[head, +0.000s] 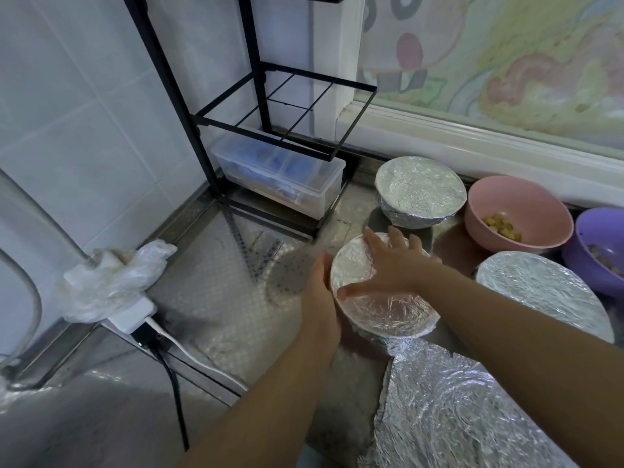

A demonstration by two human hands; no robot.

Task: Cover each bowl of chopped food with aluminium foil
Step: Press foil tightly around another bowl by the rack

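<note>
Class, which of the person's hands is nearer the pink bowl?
Right. The right hand rests flat on the foil-covered bowl beside the pink bowl; the left hand presses that bowl's opposite side.

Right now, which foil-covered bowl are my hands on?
The front-left bowl: right hand presses its top, left hand its side. The rear bowl and right bowl have no hand on them.

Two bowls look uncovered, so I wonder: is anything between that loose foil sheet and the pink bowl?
Yes. The foil-covered bowl on the right sits between the loose foil sheet and the pink bowl, and the right forearm lies across that gap too. The sheet would probably need lifting over both.
</note>
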